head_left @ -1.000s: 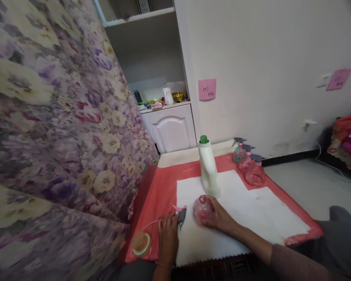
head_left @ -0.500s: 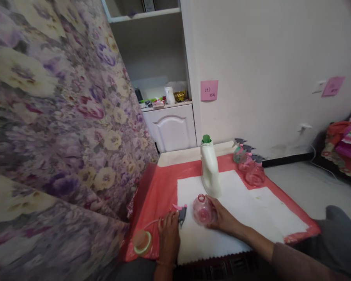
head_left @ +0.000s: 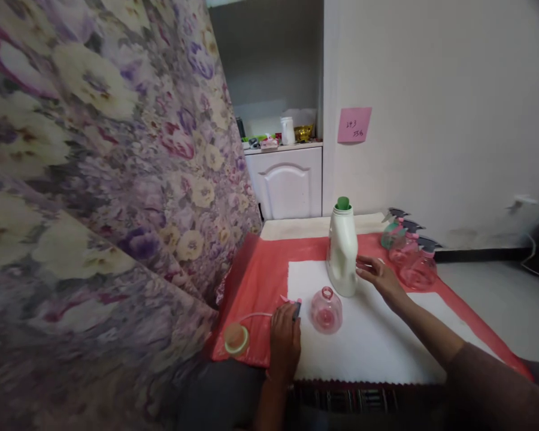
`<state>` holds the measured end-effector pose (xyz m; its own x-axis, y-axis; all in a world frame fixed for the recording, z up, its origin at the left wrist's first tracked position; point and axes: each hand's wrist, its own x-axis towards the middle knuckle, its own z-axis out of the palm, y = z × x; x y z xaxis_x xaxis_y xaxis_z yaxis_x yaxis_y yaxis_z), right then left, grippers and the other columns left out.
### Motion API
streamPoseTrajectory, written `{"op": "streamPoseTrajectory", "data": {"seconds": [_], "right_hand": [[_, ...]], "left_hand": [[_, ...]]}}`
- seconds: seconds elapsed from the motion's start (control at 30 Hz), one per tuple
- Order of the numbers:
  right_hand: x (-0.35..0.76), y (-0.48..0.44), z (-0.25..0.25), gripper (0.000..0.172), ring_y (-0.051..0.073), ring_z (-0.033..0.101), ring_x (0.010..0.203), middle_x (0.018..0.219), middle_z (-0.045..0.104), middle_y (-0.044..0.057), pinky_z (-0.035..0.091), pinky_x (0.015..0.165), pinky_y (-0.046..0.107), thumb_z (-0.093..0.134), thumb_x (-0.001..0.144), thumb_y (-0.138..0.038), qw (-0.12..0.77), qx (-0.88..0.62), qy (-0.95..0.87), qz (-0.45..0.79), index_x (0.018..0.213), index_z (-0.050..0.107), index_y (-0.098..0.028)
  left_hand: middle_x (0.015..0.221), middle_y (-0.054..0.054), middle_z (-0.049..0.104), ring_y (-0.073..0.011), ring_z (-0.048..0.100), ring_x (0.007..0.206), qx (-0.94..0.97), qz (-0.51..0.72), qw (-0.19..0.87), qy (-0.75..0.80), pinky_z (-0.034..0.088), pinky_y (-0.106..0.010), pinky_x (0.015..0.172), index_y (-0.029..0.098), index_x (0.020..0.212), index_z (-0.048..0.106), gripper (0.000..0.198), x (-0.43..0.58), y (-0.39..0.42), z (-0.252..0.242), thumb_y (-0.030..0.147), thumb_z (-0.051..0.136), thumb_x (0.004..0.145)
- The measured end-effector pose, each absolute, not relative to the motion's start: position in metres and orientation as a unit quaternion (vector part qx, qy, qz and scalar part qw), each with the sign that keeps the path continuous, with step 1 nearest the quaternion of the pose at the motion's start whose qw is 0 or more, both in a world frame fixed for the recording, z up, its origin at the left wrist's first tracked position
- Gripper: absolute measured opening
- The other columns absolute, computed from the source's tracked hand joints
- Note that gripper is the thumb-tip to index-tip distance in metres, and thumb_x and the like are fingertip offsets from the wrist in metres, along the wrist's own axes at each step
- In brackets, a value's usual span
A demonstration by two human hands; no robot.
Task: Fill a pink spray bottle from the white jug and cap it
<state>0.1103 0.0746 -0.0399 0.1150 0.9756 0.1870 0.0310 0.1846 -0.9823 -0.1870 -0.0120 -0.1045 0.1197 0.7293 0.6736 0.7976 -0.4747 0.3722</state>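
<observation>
My left hand (head_left: pixel 285 335) rests low on the table, its fingers curled round a grey and pink spray head (head_left: pixel 297 309). A thin dip tube (head_left: pixel 254 315) runs left from it. To its right a clear pink round bottle (head_left: pixel 326 311) stands upright on the white cloth, its neck open and without a top. Behind the bottle stands a pale green-white plastic jug (head_left: pixel 342 248) with a green spout in its mouth. My right hand (head_left: pixel 379 276) is at the jug's handle side, fingers stretched and apart; whether they touch it I cannot tell.
Several spray bottles (head_left: pixel 417 269) stand in a row at the right edge of the red table cover (head_left: pixel 261 272). A round cap (head_left: pixel 236 339) with a pale green rim lies at the left. A flowered curtain (head_left: pixel 161 197) hangs close on the left.
My right hand has let go of the pink bottle and moved up to the jug. The bottle now stands alone on the cloth. The camera has turned left.
</observation>
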Motion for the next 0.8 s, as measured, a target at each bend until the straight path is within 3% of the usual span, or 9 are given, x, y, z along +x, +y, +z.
{"op": "streamPoseTrajectory", "data": {"seconds": [0.1,0.23,0.57,0.8], "right_hand": [[0.101,0.078,-0.031,0.046,0.031,0.065,0.102,0.112,0.072,0.012,0.049,0.093,0.049,0.079,0.064,-0.044,0.564,-0.470,-0.523,0.433,0.102,0.069,-0.020],[0.086,0.082,-0.023,0.043,0.030,0.067,0.094,0.099,0.076,0.009,0.050,0.089,0.043,0.079,0.064,-0.049,0.566,-0.438,-0.527,0.459,0.095,0.071,-0.020],[0.077,0.107,-0.031,0.042,0.023,0.064,0.071,0.082,0.075,0.005,0.048,0.068,0.033,0.082,0.062,-0.044,0.579,-0.416,-0.504,0.488,0.092,0.070,-0.017],[0.075,0.114,-0.017,0.037,0.018,0.056,0.061,0.066,0.066,0.000,0.043,0.060,0.029,0.079,0.059,-0.047,0.593,-0.435,-0.493,0.465,0.076,0.063,-0.019]], "left_hand": [[0.120,-0.014,0.066,-0.0252,0.059,0.117,-0.726,-0.467,-0.031,-0.504,0.049,-0.045,0.101,0.017,0.122,0.056,0.031,-0.164,-0.012,-0.095,0.023,0.053,0.092],[0.130,-0.015,0.060,-0.0266,0.055,0.124,-0.734,-0.458,-0.130,-0.485,0.046,-0.046,0.106,0.018,0.130,0.051,0.045,-0.139,-0.006,-0.086,0.032,0.060,0.088],[0.145,-0.019,0.049,-0.0321,0.044,0.136,-0.723,-0.426,-0.191,-0.510,0.034,-0.053,0.114,0.015,0.143,0.035,0.083,-0.129,0.008,-0.104,0.019,0.070,0.068],[0.144,-0.018,0.050,-0.0322,0.045,0.135,-0.722,-0.420,-0.194,-0.515,0.034,-0.053,0.114,0.016,0.143,0.035,0.081,-0.129,0.008,-0.104,0.018,0.067,0.068]]}}
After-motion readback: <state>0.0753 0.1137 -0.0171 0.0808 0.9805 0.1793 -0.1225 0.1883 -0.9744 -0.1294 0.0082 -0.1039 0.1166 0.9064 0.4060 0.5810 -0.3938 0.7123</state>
